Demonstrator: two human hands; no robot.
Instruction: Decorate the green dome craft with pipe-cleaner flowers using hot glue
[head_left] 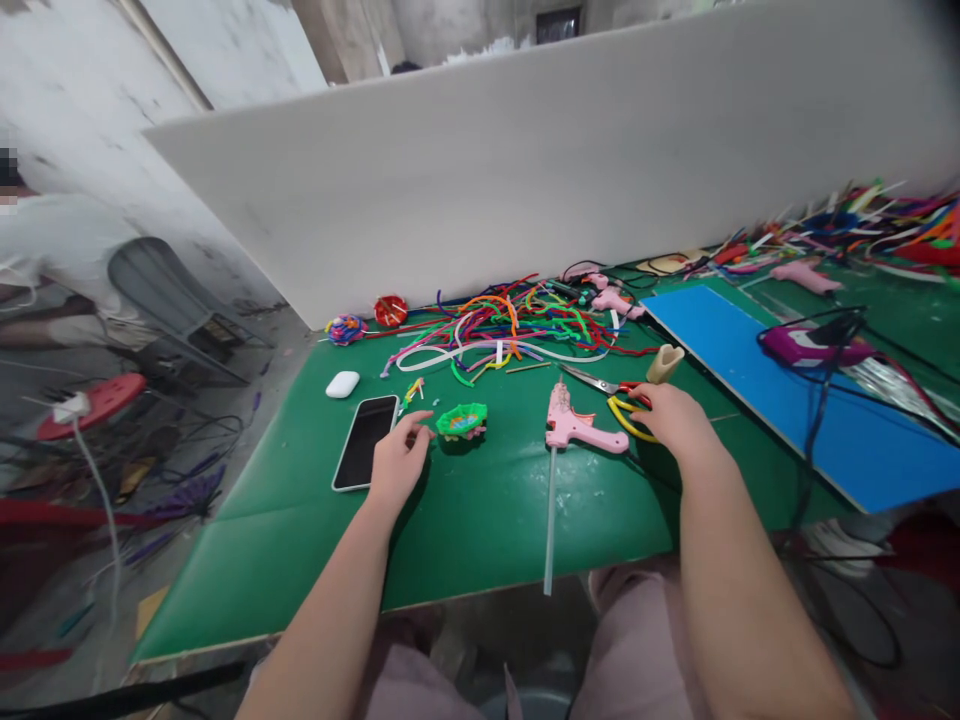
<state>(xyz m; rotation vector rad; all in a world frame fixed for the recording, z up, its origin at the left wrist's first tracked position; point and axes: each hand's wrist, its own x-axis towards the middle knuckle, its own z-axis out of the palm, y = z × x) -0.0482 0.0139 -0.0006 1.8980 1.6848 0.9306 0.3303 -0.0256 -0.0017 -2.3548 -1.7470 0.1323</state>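
Note:
My right hand (675,422) is closed at the red and yellow handles of a pair of scissors (600,382), whose blades point up and left on the green table. Just left of them lies a pink hot glue gun (581,430) with a long clear glue stick (550,530) sticking out of its back. My left hand (403,455) hovers with its fingers loosely bent and apart, holding nothing. Close to its fingertips sits a small green bowl-shaped craft piece (463,422) with blue and orange inside. A phone (364,440) lies to the left of that hand, partly covered by it.
Colourful pipe cleaners (502,325) are heaped along the white partition (525,180). A white earbud case (343,384) lies at left, a beige holder (665,363) near the scissors. On the right are a blue board (750,370) and cables. Another person (60,250) sits far left.

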